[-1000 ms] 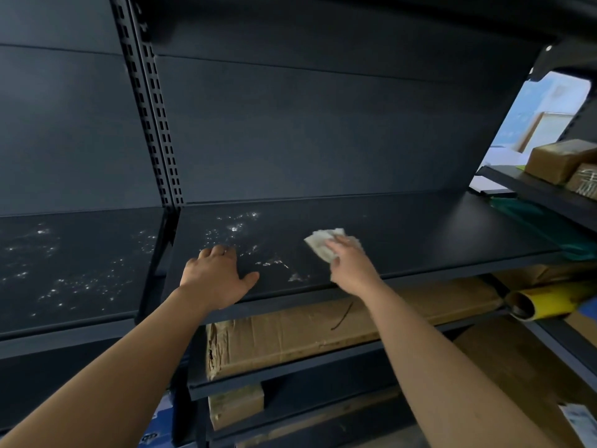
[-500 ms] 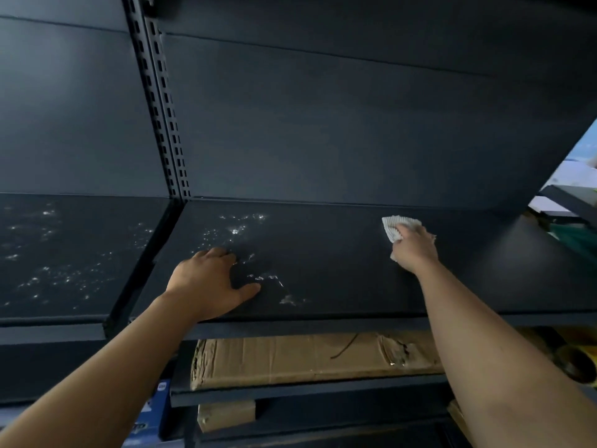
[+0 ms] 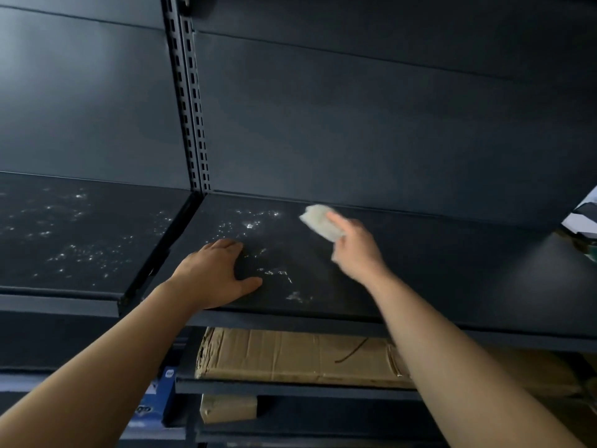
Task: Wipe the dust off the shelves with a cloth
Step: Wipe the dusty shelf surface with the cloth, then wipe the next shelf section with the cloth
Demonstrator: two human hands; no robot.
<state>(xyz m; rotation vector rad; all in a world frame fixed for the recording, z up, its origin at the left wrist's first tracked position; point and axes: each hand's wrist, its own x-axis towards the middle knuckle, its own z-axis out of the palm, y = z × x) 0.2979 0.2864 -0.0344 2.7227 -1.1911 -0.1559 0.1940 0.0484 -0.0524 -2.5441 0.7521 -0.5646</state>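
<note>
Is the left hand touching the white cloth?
Apart. The head view shows the left hand flat on the shelf, with bare dusty shelf between it and the cloth in the right hand.

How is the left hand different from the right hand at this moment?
The left hand lies flat and open on the shelf, palm down; the right hand is raised and closed on the cloth. The left hand looks sharp, the right hand blurred. The left hand is beside the dust; the right hand is farther right. Both are bare.
</note>
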